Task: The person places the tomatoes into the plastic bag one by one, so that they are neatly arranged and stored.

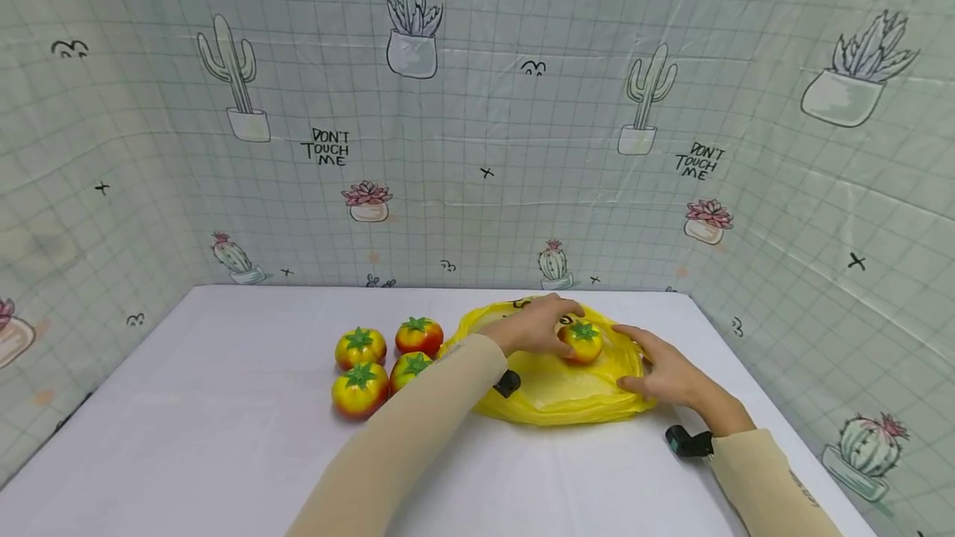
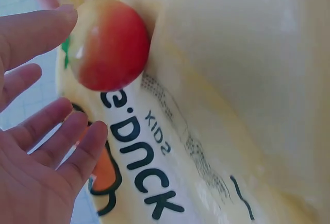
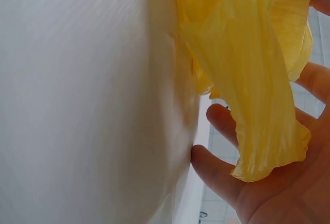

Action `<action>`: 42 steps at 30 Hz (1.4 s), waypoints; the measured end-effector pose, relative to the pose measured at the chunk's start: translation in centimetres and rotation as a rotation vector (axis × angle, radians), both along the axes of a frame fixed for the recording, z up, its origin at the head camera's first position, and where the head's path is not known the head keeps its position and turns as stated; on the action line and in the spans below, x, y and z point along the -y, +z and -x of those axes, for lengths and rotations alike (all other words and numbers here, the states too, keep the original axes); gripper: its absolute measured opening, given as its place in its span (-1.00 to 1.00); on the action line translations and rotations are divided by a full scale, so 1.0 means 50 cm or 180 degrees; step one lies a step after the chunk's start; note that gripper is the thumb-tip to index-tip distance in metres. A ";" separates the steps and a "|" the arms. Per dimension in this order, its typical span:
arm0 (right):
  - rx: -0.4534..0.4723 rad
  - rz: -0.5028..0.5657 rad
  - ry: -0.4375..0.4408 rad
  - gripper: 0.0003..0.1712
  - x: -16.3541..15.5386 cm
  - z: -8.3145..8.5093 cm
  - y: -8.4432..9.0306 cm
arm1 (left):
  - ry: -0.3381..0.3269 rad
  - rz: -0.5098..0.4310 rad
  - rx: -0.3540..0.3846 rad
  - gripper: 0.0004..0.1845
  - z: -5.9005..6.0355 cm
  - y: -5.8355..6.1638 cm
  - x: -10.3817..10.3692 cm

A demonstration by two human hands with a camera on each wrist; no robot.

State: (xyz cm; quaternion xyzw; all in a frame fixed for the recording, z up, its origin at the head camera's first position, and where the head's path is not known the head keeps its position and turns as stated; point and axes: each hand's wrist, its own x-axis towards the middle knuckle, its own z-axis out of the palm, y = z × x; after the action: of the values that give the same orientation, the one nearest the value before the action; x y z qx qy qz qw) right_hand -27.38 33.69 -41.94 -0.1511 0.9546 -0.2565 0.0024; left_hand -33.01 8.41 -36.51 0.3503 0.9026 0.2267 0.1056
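Note:
A yellow plastic bag [image 1: 555, 392] lies spread on the table, with one red and yellow tomato [image 1: 584, 342] with a green leafy top on it. My left hand [image 1: 533, 326] is over the bag beside this tomato. In the left wrist view, its thumb tip overlaps the tomato [image 2: 111, 46], while the other fingers are spread apart and clear of it. Dark lettering marks the bag [image 2: 242, 95] below. My right hand [image 1: 667, 373] is at the bag's right edge, fingers apart. A loose yellow flap of the bag [image 3: 258, 100] hangs across its palm and fingers in the right wrist view.
Several more tomatoes [image 1: 360, 392] stand grouped left of the bag, partly behind the left sleeve [image 1: 418, 429]. The white table [image 1: 201, 404] meets a patterned cloth [image 1: 477, 123] at the back and sides. A small black device [image 1: 688, 442] is on the right wrist.

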 end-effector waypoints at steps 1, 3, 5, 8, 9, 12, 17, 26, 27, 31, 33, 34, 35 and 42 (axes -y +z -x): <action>-0.0004 -0.0006 0.0001 -0.06 0.000 0.000 -0.001 | 0.0001 -0.0023 0.0005 -0.35 -0.003 0.001 0.007; -0.0008 -0.0005 0.0012 -0.06 0.001 0.001 -0.001 | -0.0004 -0.0086 0.0023 -0.35 -0.008 0.004 0.023; -0.0019 -0.0003 0.0023 -0.06 0.001 0.002 -0.003 | -0.0043 -0.0132 0.0003 -0.36 -0.012 0.006 0.038; -0.0021 -0.0009 0.0034 -0.06 0.001 0.004 -0.006 | -0.0103 -0.0202 -0.0007 -0.38 -0.018 0.008 0.060; -0.0019 -0.0015 0.0037 -0.06 0.001 0.004 -0.006 | -0.0126 -0.0222 -0.0021 -0.39 -0.021 0.008 0.067; -0.0017 -0.0029 0.0018 -0.06 0.003 0.005 -0.005 | -0.0185 -0.0252 -0.0113 -0.42 -0.032 0.009 0.085; -0.0011 -0.0014 -0.0007 -0.06 0.007 0.005 -0.002 | -0.0253 -0.0261 -0.0276 -0.43 -0.062 0.016 0.112; 0.0001 -0.0032 -0.0001 -0.05 0.011 0.002 -0.004 | -0.0233 -0.0458 -0.0393 -0.43 -0.115 0.007 0.160; -0.0006 -0.0032 -0.0006 -0.05 0.010 0.002 -0.003 | -0.0243 -0.0506 -0.0401 -0.44 -0.120 0.006 0.164; -0.0034 -0.0037 -0.0007 -0.05 0.008 0.001 -0.001 | -0.0284 -0.0626 -0.0416 -0.46 -0.143 0.001 0.181; -0.0045 -0.0043 0.0006 -0.06 0.007 0.000 0.000 | -0.0278 -0.0658 -0.0369 -0.46 -0.152 -0.003 0.191; -0.0045 -0.0046 0.0015 -0.06 0.007 -0.001 0.000 | -0.0256 -0.0668 -0.0333 -0.46 -0.157 -0.005 0.197; -0.0052 -0.0050 0.0023 -0.06 0.006 -0.001 0.000 | -0.0233 -0.0679 -0.0288 -0.46 -0.162 -0.007 0.204; -0.0105 -0.0047 0.0036 -0.07 0.007 -0.002 -0.002 | -0.0138 -0.0734 -0.0203 -0.48 -0.186 -0.022 0.254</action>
State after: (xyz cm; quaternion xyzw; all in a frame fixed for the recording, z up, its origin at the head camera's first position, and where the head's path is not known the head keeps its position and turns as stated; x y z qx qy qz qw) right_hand -27.30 33.34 -42.03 -0.1608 0.9555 -0.2469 -0.0108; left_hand -23.71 -4.31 -37.62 0.3866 0.8656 0.3155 0.0408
